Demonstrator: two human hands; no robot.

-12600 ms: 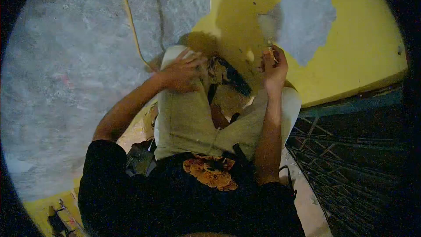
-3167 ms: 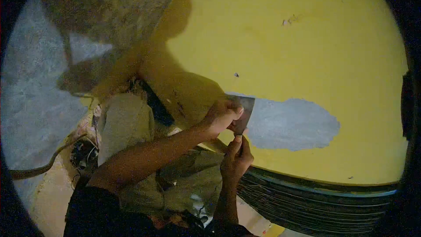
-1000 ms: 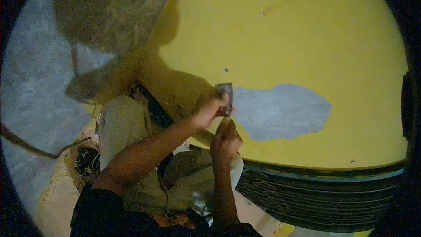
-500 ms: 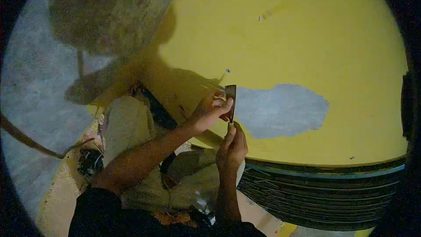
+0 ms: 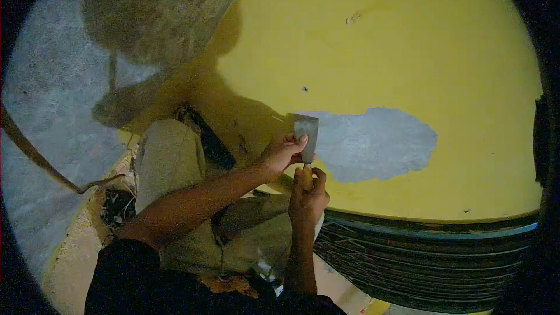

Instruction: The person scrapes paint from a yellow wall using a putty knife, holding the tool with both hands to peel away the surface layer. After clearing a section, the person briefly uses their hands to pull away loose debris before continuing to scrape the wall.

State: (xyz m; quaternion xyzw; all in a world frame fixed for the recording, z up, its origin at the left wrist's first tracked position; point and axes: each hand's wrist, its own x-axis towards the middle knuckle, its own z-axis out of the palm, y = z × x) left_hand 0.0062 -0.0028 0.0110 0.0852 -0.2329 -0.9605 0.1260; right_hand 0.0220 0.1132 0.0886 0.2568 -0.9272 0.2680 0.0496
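Note:
Upright in front of me is a putty knife, its flat grey blade widening toward the top and its light wooden handle below. My right hand is closed around the handle. With thumb on the face and fingers behind, my left hand pinches the blade along its left side. Just right of the blade, an irregular grey patch marks the yellow surface; the blade overlaps the patch's left end in view.
A dark ribbed edge runs below the yellow surface at lower right. Small dark specks dot the yellow. My bent knee is at left, near a thin brown strip over the grey floor. Shadows fall across the upper left.
The putty knife has turned so that its blade, dark and narrow before, shows its broad grey face. My right-hand fingers have shifted on the handle, which shows more.

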